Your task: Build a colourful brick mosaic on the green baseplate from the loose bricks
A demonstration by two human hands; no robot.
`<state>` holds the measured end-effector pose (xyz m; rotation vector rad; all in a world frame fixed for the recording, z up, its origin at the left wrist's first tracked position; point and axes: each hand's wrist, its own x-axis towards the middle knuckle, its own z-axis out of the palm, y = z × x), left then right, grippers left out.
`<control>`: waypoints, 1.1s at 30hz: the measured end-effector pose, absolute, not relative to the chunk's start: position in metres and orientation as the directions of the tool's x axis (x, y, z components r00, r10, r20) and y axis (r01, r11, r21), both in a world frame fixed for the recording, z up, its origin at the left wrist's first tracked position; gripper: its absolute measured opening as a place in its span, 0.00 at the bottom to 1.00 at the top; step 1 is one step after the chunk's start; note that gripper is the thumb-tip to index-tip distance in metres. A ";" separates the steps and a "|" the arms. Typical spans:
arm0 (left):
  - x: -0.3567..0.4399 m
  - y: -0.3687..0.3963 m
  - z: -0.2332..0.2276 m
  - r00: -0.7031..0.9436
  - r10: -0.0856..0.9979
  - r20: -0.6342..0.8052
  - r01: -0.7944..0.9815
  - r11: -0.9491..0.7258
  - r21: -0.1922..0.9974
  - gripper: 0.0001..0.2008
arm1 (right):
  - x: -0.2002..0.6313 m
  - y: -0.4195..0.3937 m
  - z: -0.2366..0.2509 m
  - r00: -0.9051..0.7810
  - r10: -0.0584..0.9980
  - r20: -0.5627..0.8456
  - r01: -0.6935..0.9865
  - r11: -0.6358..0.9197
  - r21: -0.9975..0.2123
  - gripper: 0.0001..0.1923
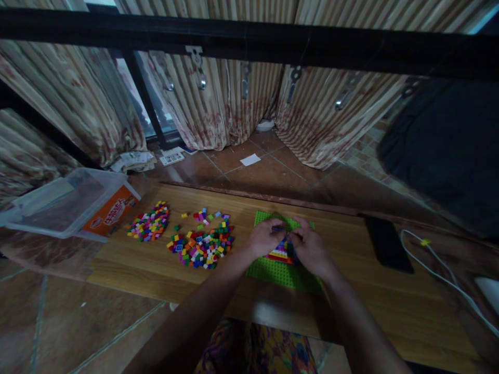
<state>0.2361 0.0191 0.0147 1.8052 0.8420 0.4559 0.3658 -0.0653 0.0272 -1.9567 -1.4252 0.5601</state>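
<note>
A green studded baseplate (286, 280) lies on the wooden bench. On it stands a small stepped build of toy bricks (278, 254) in red, yellow, white and purple layers. My left hand (266, 238) bends over the build from the left, fingers closed at a dark blue brick (278, 228) near its top. From the right my right hand (307, 244) comes against the build, its fingers curled in at the top and side. Those fingers hide part of the bricks, and whether they pinch a piece does not show.
Left of the baseplate lie a large pile of loose bricks (205, 248) and a smaller pile (150, 223). A clear plastic bin (74, 202) stands beyond the bench's left end. To the right are a black phone (388, 244) and a white cable (436, 275).
</note>
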 end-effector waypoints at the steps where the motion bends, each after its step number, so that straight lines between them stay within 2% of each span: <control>1: 0.236 0.019 0.015 0.683 0.726 -0.078 0.331 -0.212 0.920 0.16 | 0.364 -0.064 0.027 0.324 0.945 0.033 0.664 -0.203 -0.719 0.22; 5: 0.235 0.019 0.017 0.686 0.722 -0.086 0.329 -0.203 0.922 0.16 | 0.362 -0.062 0.028 0.332 0.943 0.035 0.669 -0.209 -0.713 0.26; 20: 0.251 0.018 0.014 0.575 0.805 -0.145 0.329 -0.066 0.942 0.15 | 0.364 -0.065 0.029 0.344 0.939 0.026 0.645 -0.216 -0.733 0.24; 26: 0.248 0.015 0.011 0.557 0.823 -0.109 0.298 -0.075 0.952 0.15 | 0.372 -0.095 0.034 0.489 0.864 0.118 0.603 -0.238 -0.761 0.19; 29: 0.235 0.010 0.014 0.516 0.855 -0.054 0.245 -0.087 0.966 0.15 | 0.369 -0.120 0.026 0.537 0.833 0.134 0.600 -0.266 -0.754 0.20; 33: 0.202 -0.002 0.024 0.398 0.917 0.039 0.068 -0.072 0.995 0.13 | 0.355 -0.144 0.007 0.530 0.836 0.140 0.627 -0.275 -0.729 0.27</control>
